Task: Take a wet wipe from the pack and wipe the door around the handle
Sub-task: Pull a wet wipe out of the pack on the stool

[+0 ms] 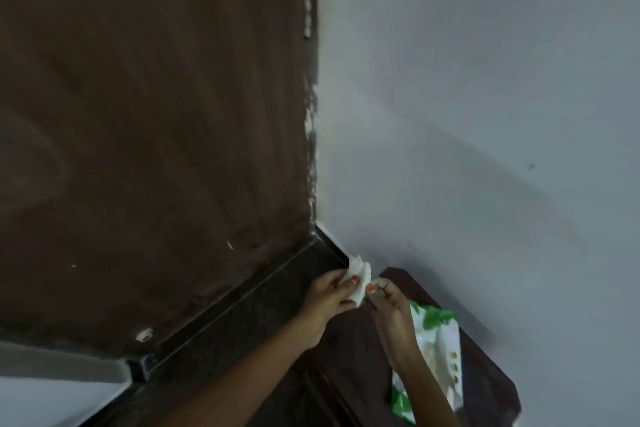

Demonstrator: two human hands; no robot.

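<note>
A white wet wipe point(117, 279) is held low in the view, near the corner of door and wall. My left hand point(327, 302) grips its left side between thumb and fingers. My right hand point(389, 302) pinches its right edge. Under my right forearm lies the white and green wipe pack point(438, 357) on a dark brown surface point(485, 371). The dark brown wooden door point(156, 114) fills the left half of the view. No handle shows on it.
A grey-white wall point(485, 97) fills the right half. A dark stone sill or threshold point(242, 315) runs along the door's bottom edge. A small round fitting point(143, 334) sits low on the door. The picture is dim and blurred.
</note>
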